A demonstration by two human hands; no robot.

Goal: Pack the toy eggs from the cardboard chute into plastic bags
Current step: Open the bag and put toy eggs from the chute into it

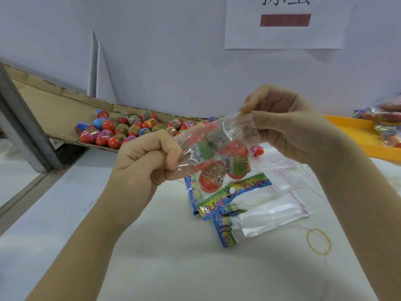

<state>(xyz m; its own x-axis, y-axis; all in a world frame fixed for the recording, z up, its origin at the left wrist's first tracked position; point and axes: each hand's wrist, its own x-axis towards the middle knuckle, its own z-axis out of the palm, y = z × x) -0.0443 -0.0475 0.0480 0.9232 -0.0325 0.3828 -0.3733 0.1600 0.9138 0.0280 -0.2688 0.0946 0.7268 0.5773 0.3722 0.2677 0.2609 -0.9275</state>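
Nearest lies the white tabletop (173,261), with a yellow rubber band (319,241) and a fan of empty plastic bags (260,210) on it. Above them, both hands hold one filled bag (217,146) in the air. The left hand (143,157) is curled, pinching one end; the right hand (282,127) pinches the opposite edge between thumb and fingertips. Loose toy eggs (121,129) wait in the cardboard chute (43,98) behind. The film looks thin and slippery (likely to crumple), while the eggs seem hard and light. Grip the bag's flat margins, since the bulging middle would probably let the eggs roll.
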